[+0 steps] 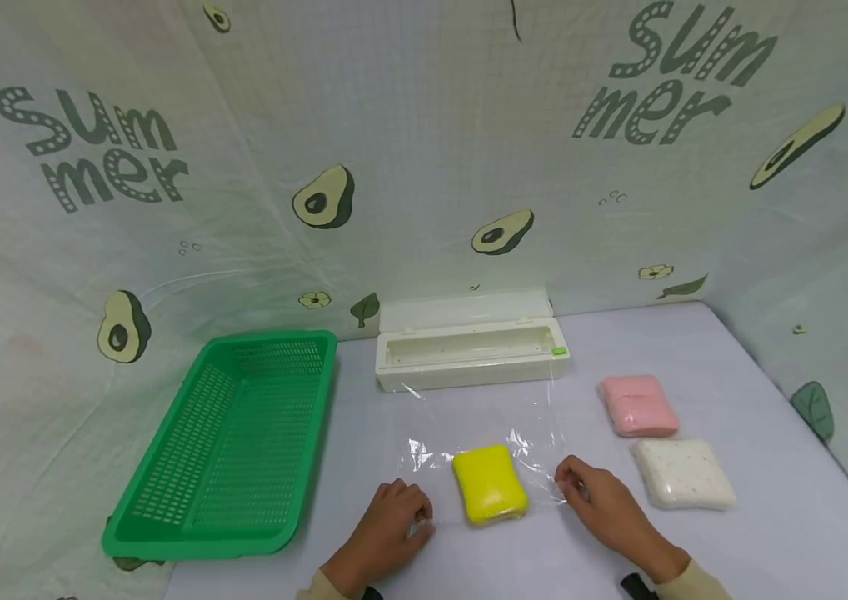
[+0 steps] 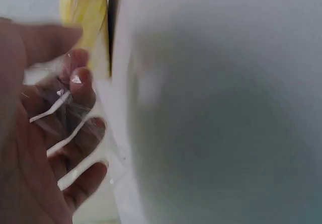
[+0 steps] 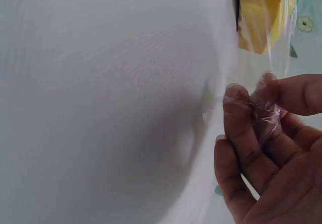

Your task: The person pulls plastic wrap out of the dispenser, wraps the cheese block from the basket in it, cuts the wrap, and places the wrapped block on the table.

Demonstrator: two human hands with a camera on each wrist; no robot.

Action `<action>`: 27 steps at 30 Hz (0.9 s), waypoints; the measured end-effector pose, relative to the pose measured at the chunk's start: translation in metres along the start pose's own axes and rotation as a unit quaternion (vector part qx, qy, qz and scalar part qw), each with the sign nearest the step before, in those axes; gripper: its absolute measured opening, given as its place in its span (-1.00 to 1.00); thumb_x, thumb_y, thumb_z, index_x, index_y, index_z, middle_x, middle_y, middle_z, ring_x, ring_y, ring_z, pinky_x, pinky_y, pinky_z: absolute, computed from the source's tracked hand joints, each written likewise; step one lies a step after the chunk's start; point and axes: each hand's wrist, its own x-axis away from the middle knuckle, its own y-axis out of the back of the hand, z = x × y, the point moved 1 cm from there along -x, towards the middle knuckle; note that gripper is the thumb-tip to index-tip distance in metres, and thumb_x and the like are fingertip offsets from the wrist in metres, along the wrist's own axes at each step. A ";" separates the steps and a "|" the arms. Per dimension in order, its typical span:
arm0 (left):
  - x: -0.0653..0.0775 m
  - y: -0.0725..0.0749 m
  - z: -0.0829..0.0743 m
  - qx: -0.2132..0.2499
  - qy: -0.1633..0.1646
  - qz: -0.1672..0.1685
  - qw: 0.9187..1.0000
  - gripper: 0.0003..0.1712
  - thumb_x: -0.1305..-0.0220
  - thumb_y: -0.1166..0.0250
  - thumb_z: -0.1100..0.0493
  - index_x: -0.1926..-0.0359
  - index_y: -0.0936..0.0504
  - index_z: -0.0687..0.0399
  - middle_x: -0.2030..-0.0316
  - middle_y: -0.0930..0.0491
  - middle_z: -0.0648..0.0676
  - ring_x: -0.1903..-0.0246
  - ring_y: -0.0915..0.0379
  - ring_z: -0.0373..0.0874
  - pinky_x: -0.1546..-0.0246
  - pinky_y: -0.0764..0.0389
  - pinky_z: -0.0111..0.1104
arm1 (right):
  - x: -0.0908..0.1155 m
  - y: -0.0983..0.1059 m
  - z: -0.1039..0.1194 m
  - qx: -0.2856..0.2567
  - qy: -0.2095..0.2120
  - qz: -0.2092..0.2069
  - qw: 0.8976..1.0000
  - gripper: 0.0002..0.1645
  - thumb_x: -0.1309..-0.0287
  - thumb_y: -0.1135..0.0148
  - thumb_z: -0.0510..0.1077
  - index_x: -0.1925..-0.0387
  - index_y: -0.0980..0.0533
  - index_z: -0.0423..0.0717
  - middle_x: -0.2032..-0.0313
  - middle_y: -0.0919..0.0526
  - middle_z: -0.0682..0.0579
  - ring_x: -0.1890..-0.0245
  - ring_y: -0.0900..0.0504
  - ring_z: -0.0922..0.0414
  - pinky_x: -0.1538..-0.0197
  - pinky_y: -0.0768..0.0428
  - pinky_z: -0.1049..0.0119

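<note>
A yellow pillow-shaped block lies on the near part of a clear sheet of plastic wrap, at the front middle of the table. The sheet stretches back toward a white wrap dispenser. Left of the block, my left hand holds the sheet's near corner with curled fingers; crumpled film crosses those fingers in the left wrist view. On the block's other side, my right hand pinches the film's right edge between thumb and fingers. The right wrist view shows film bunched at the fingertips.
A green perforated basket stands at the left. The dispenser's lid is raised against the patterned cloth backdrop, and a small green piece sits on its right end. Pink and white blocks, both wrapped, lie at the right.
</note>
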 end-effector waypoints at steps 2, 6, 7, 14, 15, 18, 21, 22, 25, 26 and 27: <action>-0.001 -0.001 0.000 -0.011 0.022 0.003 1.000 -0.85 -0.36 -0.47 0.08 0.28 -0.63 -0.16 0.41 -0.41 -0.34 0.30 -0.24 -0.38 0.06 -0.38 -0.30 | -0.002 -0.002 -0.001 0.001 -0.012 0.001 1.000 -0.85 -0.32 -0.33 -0.31 0.26 -0.58 0.01 0.44 -0.64 0.23 0.46 -0.44 0.33 0.31 -0.49 0.35; -0.001 0.001 0.001 -0.017 0.054 0.001 0.998 -0.90 -0.36 -0.46 0.08 0.31 -0.70 -0.14 0.43 -0.47 -0.33 0.35 -0.23 -0.37 0.14 -0.36 -0.31 | -0.005 -0.007 -0.002 0.008 -0.041 0.008 0.999 -0.83 -0.27 -0.38 -0.32 0.30 -0.62 0.03 0.34 -0.73 0.16 0.45 -0.47 0.28 0.31 -0.51 0.33; -0.001 0.002 0.001 -0.018 0.054 0.001 0.998 -0.91 -0.37 -0.46 0.09 0.31 -0.71 -0.13 0.43 -0.49 -0.33 0.36 -0.23 -0.36 0.16 -0.35 -0.31 | -0.006 -0.008 -0.002 0.012 -0.049 0.011 0.999 -0.83 -0.26 -0.37 -0.32 0.29 -0.63 0.03 0.33 -0.73 0.13 0.44 -0.47 0.26 0.31 -0.52 0.32; 0.002 0.004 -0.001 -0.057 0.029 -0.018 0.998 -0.75 -0.31 -0.52 0.02 0.05 -0.72 -0.10 0.16 -0.54 -0.21 0.16 -0.38 -0.26 0.08 -0.45 -0.27 | 0.002 -0.003 0.008 0.103 0.046 -0.066 0.991 -0.71 -0.15 -0.40 -0.39 0.15 -0.67 -0.01 0.16 -0.72 0.09 0.17 -0.63 0.14 0.06 -0.65 0.06; 0.002 0.004 -0.004 -0.070 0.026 -0.023 0.997 -0.66 -0.27 -0.54 -0.01 -0.01 -0.70 -0.10 0.11 -0.54 -0.18 0.11 -0.39 -0.23 0.04 -0.47 -0.24 | 0.004 -0.004 0.010 0.118 0.082 -0.086 0.986 -0.68 -0.12 -0.44 -0.38 0.11 -0.67 -0.01 0.10 -0.72 0.08 0.10 -0.65 0.11 0.02 -0.65 0.02; -0.004 0.003 -0.021 -0.127 0.014 -0.028 0.991 -0.40 -0.17 -0.60 -0.16 -0.16 -0.63 -0.12 -0.03 -0.52 -0.11 -0.03 -0.42 -0.13 -0.10 -0.50 -0.16 | 0.008 -0.012 0.018 0.147 0.183 -0.111 0.966 -0.51 -0.03 -0.61 -0.20 -0.02 -0.64 0.01 -0.07 -0.69 0.05 -0.06 -0.64 0.06 -0.07 -0.65 -0.02; -0.017 -0.004 -0.038 -0.186 -0.004 -0.014 0.983 -0.23 -0.08 -0.61 -0.32 -0.22 -0.58 -0.16 -0.13 -0.51 -0.08 -0.14 -0.43 -0.10 -0.21 -0.50 -0.12 | 0.006 -0.023 0.026 0.170 0.235 -0.074 0.954 -0.21 0.10 -0.73 0.03 -0.19 -0.57 0.02 -0.24 -0.61 0.03 -0.20 -0.58 0.03 -0.17 -0.63 -0.03; -0.022 -0.007 -0.043 -0.205 -0.008 -0.007 0.979 -0.20 -0.06 -0.60 -0.36 -0.23 -0.57 -0.18 -0.16 -0.51 -0.08 -0.16 -0.43 -0.10 -0.24 -0.50 -0.12 | 0.004 -0.027 0.029 0.177 0.240 -0.059 0.953 -0.15 0.12 -0.74 0.06 -0.22 -0.55 0.03 -0.27 -0.58 0.03 -0.22 -0.56 0.02 -0.20 -0.62 -0.03; -0.035 -0.016 -0.053 -0.251 -0.020 0.011 0.968 -0.20 -0.03 -0.60 -0.38 -0.21 -0.55 -0.21 -0.18 -0.52 -0.08 -0.18 -0.44 -0.11 -0.26 -0.49 -0.13 | -0.002 -0.035 0.034 0.194 0.240 -0.033 0.951 -0.14 0.16 -0.76 0.06 -0.22 -0.55 0.05 -0.29 -0.57 0.04 -0.25 -0.54 0.01 -0.25 -0.60 -0.03; -0.038 -0.018 -0.055 -0.262 -0.021 0.014 0.965 -0.21 -0.03 -0.60 -0.37 -0.20 -0.56 -0.22 -0.17 -0.52 -0.08 -0.17 -0.44 -0.11 -0.25 -0.49 -0.14 | -0.005 -0.036 0.036 0.196 0.239 -0.030 0.951 -0.16 0.16 -0.76 0.03 -0.20 -0.56 0.06 -0.27 -0.58 0.05 -0.25 -0.54 0.01 -0.26 -0.59 -0.03; -0.040 -0.020 -0.056 -0.271 -0.022 0.014 0.962 -0.24 -0.03 -0.61 -0.36 -0.19 -0.57 -0.23 -0.15 -0.53 -0.09 -0.16 -0.44 -0.12 -0.24 -0.49 -0.15 | -0.007 -0.036 0.037 0.196 0.239 -0.029 0.951 -0.19 0.15 -0.76 0.01 -0.18 -0.58 0.06 -0.25 -0.60 0.06 -0.24 -0.55 0.01 -0.27 -0.59 -0.02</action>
